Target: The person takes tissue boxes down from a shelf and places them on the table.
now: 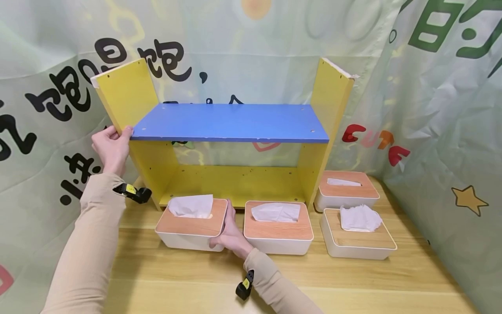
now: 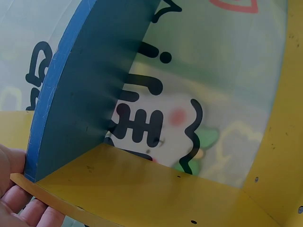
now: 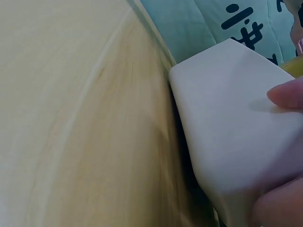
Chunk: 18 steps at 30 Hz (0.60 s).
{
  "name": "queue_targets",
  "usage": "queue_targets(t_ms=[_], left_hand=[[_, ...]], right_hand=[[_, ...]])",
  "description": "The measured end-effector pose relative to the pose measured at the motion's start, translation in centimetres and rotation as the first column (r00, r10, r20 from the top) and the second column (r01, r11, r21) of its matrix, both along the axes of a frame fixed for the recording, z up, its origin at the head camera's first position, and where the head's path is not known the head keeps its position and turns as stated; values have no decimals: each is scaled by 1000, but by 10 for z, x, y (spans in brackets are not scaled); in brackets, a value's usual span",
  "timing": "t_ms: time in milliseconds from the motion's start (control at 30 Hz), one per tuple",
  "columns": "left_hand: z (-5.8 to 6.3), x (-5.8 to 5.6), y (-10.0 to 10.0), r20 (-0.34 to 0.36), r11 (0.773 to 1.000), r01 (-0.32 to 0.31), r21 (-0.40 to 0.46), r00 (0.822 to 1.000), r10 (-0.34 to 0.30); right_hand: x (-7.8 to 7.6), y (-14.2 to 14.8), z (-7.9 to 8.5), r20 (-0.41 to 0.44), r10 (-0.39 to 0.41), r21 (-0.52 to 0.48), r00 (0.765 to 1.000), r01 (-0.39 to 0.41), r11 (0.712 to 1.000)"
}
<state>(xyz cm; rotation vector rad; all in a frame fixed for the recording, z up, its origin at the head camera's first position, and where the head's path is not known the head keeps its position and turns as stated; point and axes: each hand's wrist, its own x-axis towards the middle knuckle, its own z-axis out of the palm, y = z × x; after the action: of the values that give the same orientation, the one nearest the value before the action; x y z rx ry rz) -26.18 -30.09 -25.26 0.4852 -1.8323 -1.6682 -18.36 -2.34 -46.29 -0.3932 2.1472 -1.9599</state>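
A shelf unit with yellow side panels (image 1: 337,100) and a blue board (image 1: 231,122) stands on the wooden table. My left hand (image 1: 113,150) grips the front edge of its left panel, the thumb beside the blue board's corner. In the left wrist view, fingers (image 2: 35,210) curl under that yellow edge. Low in front of the shelf, my right hand (image 1: 232,235) holds the right end of a white tissue box (image 1: 184,241) with a wood-look lid. Its thumb (image 3: 286,94) presses the white wall. A dark gap shows between box and table in the right wrist view.
A second tissue box (image 1: 278,245) sits just right of my right hand. Another box (image 1: 361,252) stands farther right, with one more (image 1: 345,200) behind it beside the shelf. Printed fabric (image 1: 431,131) hangs behind and along both sides of the wooden table (image 1: 353,283).
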Motion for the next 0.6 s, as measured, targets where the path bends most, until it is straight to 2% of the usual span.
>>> queue_targets(t_ms=[300,600], left_hand=[[0,1,1,-20,1000,5,8,1000,-5],[0,0,1,-10,1000,0,2,1000,0]], right_hand=[[0,1,-3,12,2,4,1000,-2,1000],[1,3,-5,26,10,-3,1000,-10,1000]])
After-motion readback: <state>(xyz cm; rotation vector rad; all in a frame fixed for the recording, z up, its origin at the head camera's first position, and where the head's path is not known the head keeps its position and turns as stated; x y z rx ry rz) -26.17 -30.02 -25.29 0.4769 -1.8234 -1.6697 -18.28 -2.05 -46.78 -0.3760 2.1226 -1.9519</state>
